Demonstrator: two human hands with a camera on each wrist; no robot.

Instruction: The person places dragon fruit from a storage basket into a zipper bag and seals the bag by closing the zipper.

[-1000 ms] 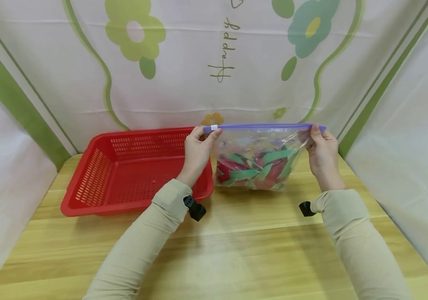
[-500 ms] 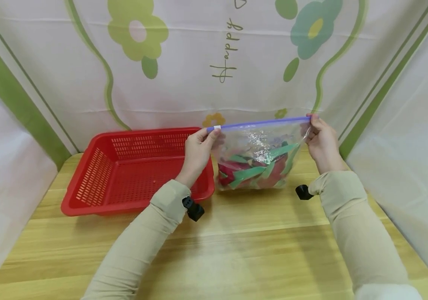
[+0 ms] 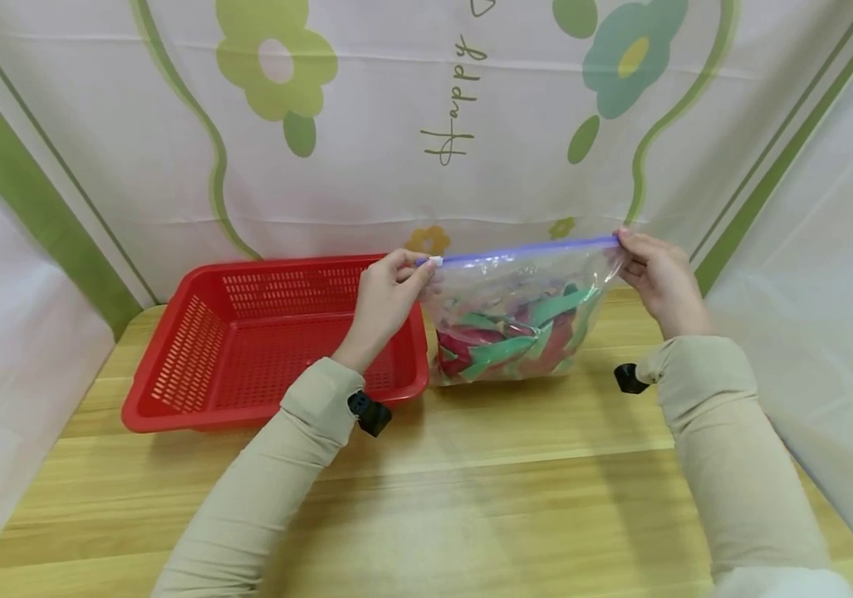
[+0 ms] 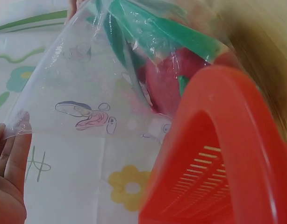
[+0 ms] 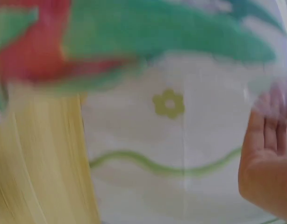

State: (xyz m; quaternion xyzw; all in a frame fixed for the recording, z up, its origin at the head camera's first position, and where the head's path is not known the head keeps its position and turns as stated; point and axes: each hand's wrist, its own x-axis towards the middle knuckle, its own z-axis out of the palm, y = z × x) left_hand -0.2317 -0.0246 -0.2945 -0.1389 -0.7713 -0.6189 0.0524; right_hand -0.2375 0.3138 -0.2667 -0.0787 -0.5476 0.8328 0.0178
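A clear zip bag (image 3: 516, 278) with a purple zip strip hangs upright, its bottom low over the table. Through the plastic show red things with green leaf-like strips (image 3: 504, 349), resembling dragon fruit. My left hand (image 3: 381, 303) pinches the strip's left end beside the white slider (image 3: 436, 260). At the right end, my right hand (image 3: 661, 282) pinches the bag's top corner between thumb and fingers. In the left wrist view the left hand (image 4: 10, 186) is at the bag's edge. The right wrist view shows the right hand (image 5: 267, 163) partly behind plastic.
A red plastic basket (image 3: 149, 357) with slotted walls stands left of the bag, its right rim close to it; nothing is seen inside. Beneath is a wooden table (image 3: 471, 498). A white printed cloth (image 3: 366, 141) rises behind, with more cloth at both sides.
My right hand has risen slightly, so the zip strip, level before, now slopes up to the right. The slider end has shifted a little right and down. The basket has not moved.
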